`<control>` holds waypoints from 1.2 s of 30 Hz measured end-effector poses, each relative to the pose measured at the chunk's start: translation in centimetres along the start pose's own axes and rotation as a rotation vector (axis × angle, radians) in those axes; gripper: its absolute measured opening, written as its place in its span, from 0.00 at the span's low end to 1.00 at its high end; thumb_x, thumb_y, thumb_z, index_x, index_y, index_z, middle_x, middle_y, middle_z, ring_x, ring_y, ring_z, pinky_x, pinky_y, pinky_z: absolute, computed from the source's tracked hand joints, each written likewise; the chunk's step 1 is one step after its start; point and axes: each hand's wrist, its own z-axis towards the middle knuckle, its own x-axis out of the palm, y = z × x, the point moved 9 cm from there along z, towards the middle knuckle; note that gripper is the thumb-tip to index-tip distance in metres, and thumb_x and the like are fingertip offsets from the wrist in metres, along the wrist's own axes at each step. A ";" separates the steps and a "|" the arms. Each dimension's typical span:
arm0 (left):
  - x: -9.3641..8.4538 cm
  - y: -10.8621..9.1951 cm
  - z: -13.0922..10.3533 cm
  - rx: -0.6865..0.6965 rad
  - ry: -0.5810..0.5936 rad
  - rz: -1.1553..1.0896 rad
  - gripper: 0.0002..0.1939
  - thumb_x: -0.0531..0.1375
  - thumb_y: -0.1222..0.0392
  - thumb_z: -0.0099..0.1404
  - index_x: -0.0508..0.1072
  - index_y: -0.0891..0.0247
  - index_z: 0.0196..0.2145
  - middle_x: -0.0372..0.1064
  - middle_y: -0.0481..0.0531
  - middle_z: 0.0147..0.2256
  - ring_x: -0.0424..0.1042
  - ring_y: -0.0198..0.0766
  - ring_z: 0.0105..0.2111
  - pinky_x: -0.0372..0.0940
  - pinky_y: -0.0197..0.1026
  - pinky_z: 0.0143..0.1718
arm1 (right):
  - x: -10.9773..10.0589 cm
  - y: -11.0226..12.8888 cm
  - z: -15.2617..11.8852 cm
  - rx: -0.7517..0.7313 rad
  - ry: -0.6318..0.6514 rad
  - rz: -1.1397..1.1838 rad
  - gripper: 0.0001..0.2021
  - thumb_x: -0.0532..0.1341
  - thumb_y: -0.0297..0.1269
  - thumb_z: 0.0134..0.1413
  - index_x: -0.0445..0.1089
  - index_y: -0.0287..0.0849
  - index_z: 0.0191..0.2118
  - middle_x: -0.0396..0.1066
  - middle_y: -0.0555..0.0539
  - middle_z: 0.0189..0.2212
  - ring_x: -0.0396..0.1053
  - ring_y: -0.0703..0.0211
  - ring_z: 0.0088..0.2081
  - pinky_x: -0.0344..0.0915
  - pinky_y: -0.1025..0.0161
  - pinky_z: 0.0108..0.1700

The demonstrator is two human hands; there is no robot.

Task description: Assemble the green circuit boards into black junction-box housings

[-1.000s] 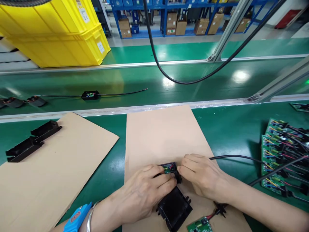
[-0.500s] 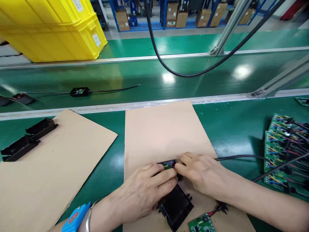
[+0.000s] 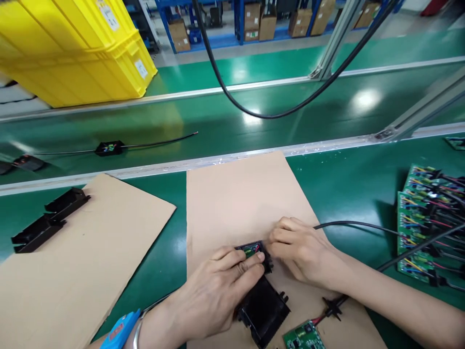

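Observation:
Near the lower middle, a black housing with a green circuit board inside (image 3: 250, 250) rests on the cardboard sheet (image 3: 240, 198). My left hand (image 3: 221, 286) is closed round this housing, fingertips pressing on its board side. At the housing's right end, my right hand (image 3: 300, 247) is closed on the black cable (image 3: 348, 223), which runs off to the right. Below my left fingers lies an open black case half (image 3: 264, 310). A loose green circuit board (image 3: 304, 335) with red wires and a black cable fitting (image 3: 333, 308) sits beside it.
Several wired green boards (image 3: 417, 223) are piled at the right. Two black cases (image 3: 38, 232) stand on the left cardboard (image 3: 90, 252). Yellow crates (image 3: 90, 72) stand behind at the left. A thick black cable (image 3: 269, 115) hangs across the back.
My right fingers have drawn slightly up and away from the housing, exposing more of its right end. The cable fitting near the loose board shows more fully. The camera view has tilted slightly.

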 end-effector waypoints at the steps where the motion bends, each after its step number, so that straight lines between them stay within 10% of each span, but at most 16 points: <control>1: -0.3 0.3 -0.1 -0.016 -0.043 -0.041 0.29 0.50 0.71 0.62 0.58 0.71 0.62 0.68 0.61 0.53 0.65 0.45 0.49 0.63 0.45 0.52 | 0.0 -0.2 0.0 0.007 0.003 0.011 0.11 0.52 0.24 0.60 0.66 0.40 0.29 0.66 0.48 0.30 0.57 0.58 0.35 0.53 0.59 0.38; 13: 1.5 -1.6 0.0 0.008 0.012 0.304 0.34 0.48 0.73 0.62 0.46 0.88 0.64 0.62 0.75 0.56 0.63 0.55 0.53 0.58 0.51 0.54 | 0.7 1.6 -0.7 -0.175 -0.085 -0.254 0.14 0.47 0.23 0.64 0.70 0.37 0.38 0.67 0.44 0.32 0.55 0.55 0.34 0.51 0.57 0.35; 22: -1.1 -0.5 -1.0 0.019 -0.188 -0.014 0.31 0.50 0.73 0.63 0.51 0.77 0.64 0.66 0.68 0.52 0.64 0.47 0.53 0.58 0.52 0.53 | -0.3 0.4 -0.5 -0.049 -0.098 -0.113 0.11 0.52 0.26 0.61 0.72 0.39 0.39 0.68 0.45 0.33 0.60 0.56 0.37 0.55 0.58 0.39; 36: -0.7 -0.7 -1.0 -0.058 -0.133 0.045 0.34 0.49 0.74 0.60 0.50 0.73 0.65 0.64 0.63 0.57 0.63 0.46 0.56 0.53 0.53 0.58 | -1.0 -0.2 -0.5 0.015 -0.061 -0.028 0.10 0.56 0.28 0.60 0.73 0.40 0.42 0.70 0.44 0.36 0.63 0.54 0.41 0.61 0.56 0.45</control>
